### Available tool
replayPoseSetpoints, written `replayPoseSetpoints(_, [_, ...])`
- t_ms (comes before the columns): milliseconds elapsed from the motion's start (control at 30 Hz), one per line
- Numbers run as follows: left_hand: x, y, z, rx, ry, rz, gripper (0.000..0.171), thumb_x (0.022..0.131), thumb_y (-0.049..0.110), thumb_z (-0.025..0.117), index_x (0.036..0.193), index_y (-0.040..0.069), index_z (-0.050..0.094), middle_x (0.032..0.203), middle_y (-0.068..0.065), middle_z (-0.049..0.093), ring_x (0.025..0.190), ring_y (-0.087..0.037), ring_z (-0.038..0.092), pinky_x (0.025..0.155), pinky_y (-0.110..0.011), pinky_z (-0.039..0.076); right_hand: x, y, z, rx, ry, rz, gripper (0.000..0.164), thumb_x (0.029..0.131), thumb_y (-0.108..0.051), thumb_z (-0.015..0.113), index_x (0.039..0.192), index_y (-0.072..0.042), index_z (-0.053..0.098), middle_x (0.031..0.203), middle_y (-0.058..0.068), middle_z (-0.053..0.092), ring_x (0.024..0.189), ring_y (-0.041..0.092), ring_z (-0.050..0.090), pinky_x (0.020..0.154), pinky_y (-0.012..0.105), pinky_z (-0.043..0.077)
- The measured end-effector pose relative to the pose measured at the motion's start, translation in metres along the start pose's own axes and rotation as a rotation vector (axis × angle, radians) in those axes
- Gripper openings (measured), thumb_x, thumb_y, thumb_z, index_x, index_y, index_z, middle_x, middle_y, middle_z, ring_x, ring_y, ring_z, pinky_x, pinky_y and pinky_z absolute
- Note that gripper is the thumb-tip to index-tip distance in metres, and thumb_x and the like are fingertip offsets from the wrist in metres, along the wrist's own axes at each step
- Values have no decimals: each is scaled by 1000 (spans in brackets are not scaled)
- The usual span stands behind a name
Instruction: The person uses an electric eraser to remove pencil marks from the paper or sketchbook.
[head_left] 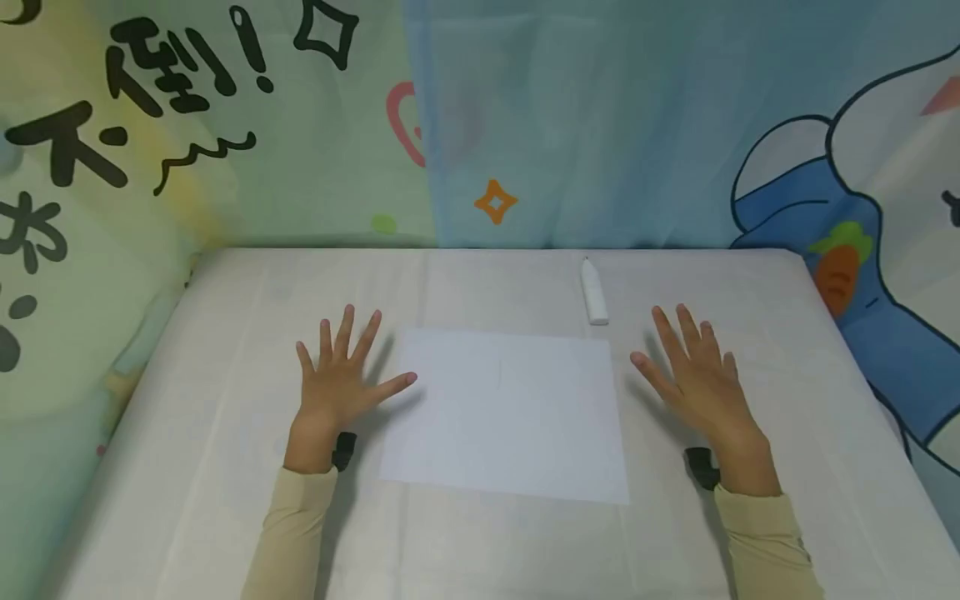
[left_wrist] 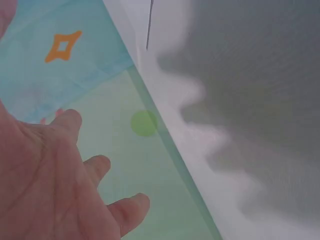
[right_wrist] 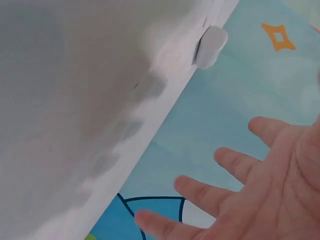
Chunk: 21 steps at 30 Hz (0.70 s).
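Note:
A plain white sheet of paper (head_left: 502, 433) lies flat on the table, with a faint short line near its upper middle. My left hand (head_left: 336, 396) is held over the table at the sheet's left side, fingers spread and thumb pointing toward the paper. To the right of the sheet, my right hand (head_left: 701, 379) is spread the same way, palm down. Neither hand holds anything. Behind the paper's far right corner lies a slim white bottle (head_left: 594, 296) with a tapered tip; its rounded end shows in the right wrist view (right_wrist: 212, 47).
A white cloth covers the table (head_left: 225, 433), its far edge against a printed curtain (head_left: 615, 125). Dark wrist devices (head_left: 343, 451) sit at both cuffs. Hand shadows fall on the cloth.

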<state>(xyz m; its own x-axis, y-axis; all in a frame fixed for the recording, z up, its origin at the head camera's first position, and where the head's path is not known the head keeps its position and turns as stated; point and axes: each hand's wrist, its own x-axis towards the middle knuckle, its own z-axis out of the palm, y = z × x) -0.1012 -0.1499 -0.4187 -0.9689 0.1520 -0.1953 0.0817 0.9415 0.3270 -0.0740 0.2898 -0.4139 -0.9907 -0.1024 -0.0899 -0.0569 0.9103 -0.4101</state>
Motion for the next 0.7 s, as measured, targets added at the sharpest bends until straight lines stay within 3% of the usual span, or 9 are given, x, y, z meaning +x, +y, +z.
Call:
replayPoseSetpoints(200, [1,3,1,-26,41,71,88,90,60,56,158,26,12,165,-7,-5,149,-41,-3,112,-68,-6,2,-1,-6,38,-13,-28,78,101,-49,44,157,-6,10,156,29,20,139,53,23,102,73,24])
replayPoseSetpoints(400, [-1,4,5,-140,43,172,81,93,50,58,157,20,20,165,-8,-1,149,-40,0,113,-68,1,10,-6,-16,72,-53,-31,76,99,-44,53,153,1,23,152,31,28,138,50,27,107,66,26])
replayPoseSetpoints(700, [-11,6,10,-169,-6,324,82,90,40,69,156,15,26,164,-12,4,148,-44,7,111,-71,10,35,-14,-26,337,19,21,51,101,-33,52,136,4,50,138,29,49,122,49,49,95,61,44])
